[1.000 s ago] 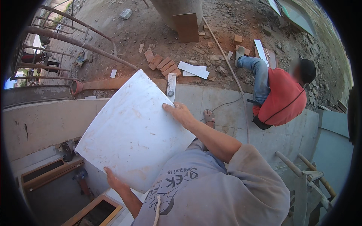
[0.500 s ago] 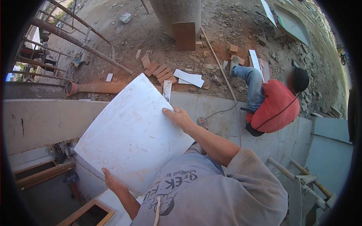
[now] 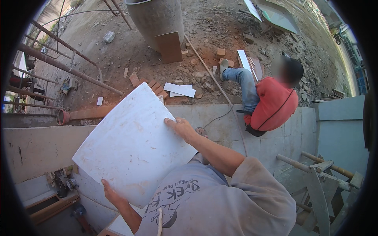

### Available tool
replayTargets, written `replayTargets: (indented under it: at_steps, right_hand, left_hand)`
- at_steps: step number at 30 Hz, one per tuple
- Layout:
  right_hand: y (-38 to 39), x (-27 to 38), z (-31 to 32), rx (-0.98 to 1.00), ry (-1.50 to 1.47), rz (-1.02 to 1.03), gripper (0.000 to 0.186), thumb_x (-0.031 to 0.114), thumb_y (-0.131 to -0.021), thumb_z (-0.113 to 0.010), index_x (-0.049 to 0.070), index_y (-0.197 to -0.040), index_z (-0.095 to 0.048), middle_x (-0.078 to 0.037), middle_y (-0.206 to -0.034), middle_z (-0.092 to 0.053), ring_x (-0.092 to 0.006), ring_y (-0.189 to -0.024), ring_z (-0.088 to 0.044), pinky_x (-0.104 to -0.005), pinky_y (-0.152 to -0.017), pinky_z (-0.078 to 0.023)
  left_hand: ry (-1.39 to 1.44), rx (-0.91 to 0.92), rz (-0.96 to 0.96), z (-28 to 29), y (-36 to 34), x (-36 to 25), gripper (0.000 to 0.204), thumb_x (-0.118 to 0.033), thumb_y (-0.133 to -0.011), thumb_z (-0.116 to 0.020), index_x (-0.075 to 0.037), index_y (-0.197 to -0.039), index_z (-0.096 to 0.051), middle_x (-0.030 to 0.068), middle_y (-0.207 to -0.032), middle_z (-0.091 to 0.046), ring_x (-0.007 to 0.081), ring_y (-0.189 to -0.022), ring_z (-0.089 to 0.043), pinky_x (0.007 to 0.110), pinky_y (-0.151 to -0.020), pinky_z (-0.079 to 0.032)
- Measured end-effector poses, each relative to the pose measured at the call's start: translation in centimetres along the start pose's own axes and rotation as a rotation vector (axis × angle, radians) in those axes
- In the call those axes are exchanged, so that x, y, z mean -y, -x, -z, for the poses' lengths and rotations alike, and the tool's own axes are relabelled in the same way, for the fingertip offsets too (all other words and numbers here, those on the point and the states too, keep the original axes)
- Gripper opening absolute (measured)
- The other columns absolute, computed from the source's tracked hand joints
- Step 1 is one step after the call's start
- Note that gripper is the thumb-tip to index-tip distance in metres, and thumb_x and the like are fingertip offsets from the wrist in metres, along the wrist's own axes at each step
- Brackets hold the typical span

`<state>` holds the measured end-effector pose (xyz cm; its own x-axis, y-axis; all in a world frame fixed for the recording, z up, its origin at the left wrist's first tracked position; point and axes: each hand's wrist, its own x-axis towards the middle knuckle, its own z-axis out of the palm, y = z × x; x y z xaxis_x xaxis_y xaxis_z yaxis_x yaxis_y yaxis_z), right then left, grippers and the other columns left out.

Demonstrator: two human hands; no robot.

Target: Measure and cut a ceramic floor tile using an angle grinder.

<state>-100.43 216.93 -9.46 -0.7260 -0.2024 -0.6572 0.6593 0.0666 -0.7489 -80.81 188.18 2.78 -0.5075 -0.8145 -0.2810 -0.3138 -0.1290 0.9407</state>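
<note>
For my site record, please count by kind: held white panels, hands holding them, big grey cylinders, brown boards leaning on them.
Held white panel: 1
Left hand and right hand: 2
Grey cylinder: 1
Leaning brown board: 1
Total: 5

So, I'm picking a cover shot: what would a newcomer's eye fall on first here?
First, the big white panel with brown smudges, just left of centre, between the left hand on its lower-left edge and the right hand on its upper-right edge. Then the person in a bright red top, low down at right. Above the panel stands a large, rounded grey vessel.
</note>
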Motion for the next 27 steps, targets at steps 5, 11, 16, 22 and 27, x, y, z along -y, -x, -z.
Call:
replayTargets:
  at_steps: [5, 11, 16, 22, 27]
  right_hand:
    - [1.2, 0.8, 0.7, -0.007, -0.060, 0.006, 0.069, 0.049, -0.086, -0.061, -0.010, -0.121, -0.057, -0.024, -0.109, -0.066, -0.0310, -0.096, -0.067, -0.0383, -0.086, -0.051]
    - [1.5, 0.9, 1.8, -0.052, -0.070, -0.005, 0.066, 0.048, -0.087, -0.060, -0.009, -0.121, -0.058, -0.023, -0.108, -0.066, -0.0300, -0.095, -0.067, -0.0374, -0.084, -0.052]
    - [1.1, 0.6, 2.6, -0.068, -0.087, 0.031, 0.066, 0.048, -0.087, -0.060, -0.009, -0.121, -0.059, -0.023, -0.110, -0.066, -0.0296, -0.095, -0.068, -0.0371, -0.084, -0.052]
    - [-0.7, -0.4, 3.4, -0.076, -0.114, 0.045, 0.070, 0.049, -0.086, -0.061, -0.010, -0.122, -0.058, -0.024, -0.111, -0.065, -0.0301, -0.097, -0.067, -0.0366, -0.086, -0.051]
    - [0.7, 2.0, 4.2, -0.097, -0.101, 0.017, 0.071, 0.050, -0.085, -0.061, -0.010, -0.123, -0.057, -0.024, -0.112, -0.065, -0.0304, -0.099, -0.066, -0.0366, -0.088, -0.051]
  left_hand:
    - [-0.004, 0.020, 0.020, -0.4, -1.0, 0.0, 0.063, -0.045, -0.097, -0.055, 0.010, -0.130, -0.048, 0.0172, -0.123, -0.057, 0.0283, -0.108, -0.059, 0.037, -0.093, -0.048]
    - [-0.026, 0.061, 0.006, -1.9, -1.1, -0.3, 0.063, -0.044, -0.098, -0.053, 0.010, -0.130, -0.048, 0.0176, -0.124, -0.057, 0.0283, -0.108, -0.059, 0.038, -0.094, -0.048]
    - [-0.029, 0.085, -0.013, -3.3, -0.7, -0.9, 0.063, -0.044, -0.098, -0.054, 0.010, -0.130, -0.049, 0.0176, -0.123, -0.057, 0.0284, -0.108, -0.059, 0.037, -0.093, -0.049]
    - [-0.014, 0.071, -0.023, -4.4, -1.1, -0.8, 0.063, -0.044, -0.097, -0.055, 0.010, -0.129, -0.050, 0.0175, -0.121, -0.058, 0.0279, -0.105, -0.060, 0.037, -0.091, -0.050]
    - [-0.015, 0.077, -0.023, -5.3, -1.2, -1.1, 0.063, -0.044, -0.097, -0.055, 0.011, -0.128, -0.050, 0.0177, -0.121, -0.059, 0.0279, -0.105, -0.061, 0.037, -0.090, -0.051]
